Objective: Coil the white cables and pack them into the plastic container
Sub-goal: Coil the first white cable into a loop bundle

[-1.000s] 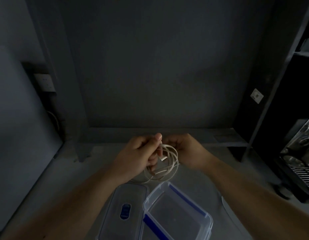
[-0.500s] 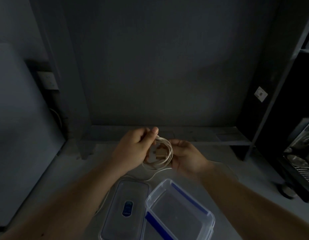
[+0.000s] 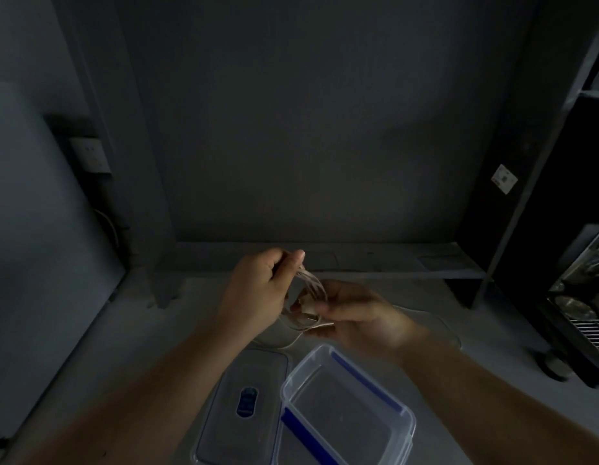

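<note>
A small coil of white cable (image 3: 312,286) hangs in the air between my two hands, above the grey counter. My left hand (image 3: 258,290) pinches the top of the loops between thumb and fingers. My right hand (image 3: 355,317) holds the lower side of the coil and the cable's plug end. A loose tail of the cable (image 3: 278,344) trails down onto the counter below. The clear plastic container (image 3: 345,407) with blue clips stands open and empty in front of me. Its lid (image 3: 244,404) lies flat to its left.
A second white cable (image 3: 435,318) lies on the counter behind my right wrist. A low ledge (image 3: 358,263) runs along the back wall. A dark metal appliance (image 3: 583,307) stands at the right edge. Wall sockets sit at left and right.
The coil has tightened into smaller loops. My right hand has dropped lower and turned palm-up under the coil, while my left hand has stayed at its top.
</note>
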